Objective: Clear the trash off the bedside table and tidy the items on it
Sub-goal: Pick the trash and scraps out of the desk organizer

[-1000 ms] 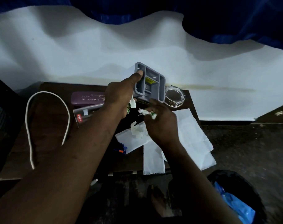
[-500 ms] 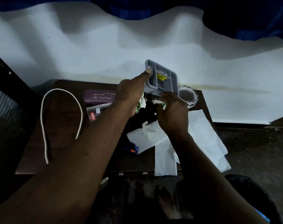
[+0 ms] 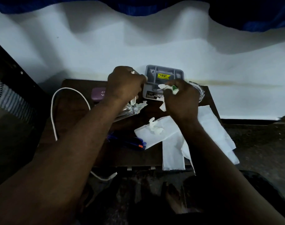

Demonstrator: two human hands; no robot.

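Left hand [image 3: 123, 83] grips paper scraps [image 3: 133, 72], right hand [image 3: 181, 99] pinches a wrapper [image 3: 164, 87] — behind, grey tray [image 3: 164, 71], yellow price sticker [image 3: 163, 76], print blurred.

Dim bedroom corner in a home

A small dark wooden bedside table [image 3: 73, 101] stands against a white draped surface [image 3: 154, 46] with blue fabric [image 3: 260, 17] along its top edge. On the table lie everyday personal things: a white charging cable [image 3: 52, 111], a purple case [image 3: 97, 95], loose tissues [image 3: 211, 127] and a glass dish [image 3: 201, 93] — with bare dark floor [image 3: 260, 143] alongside.
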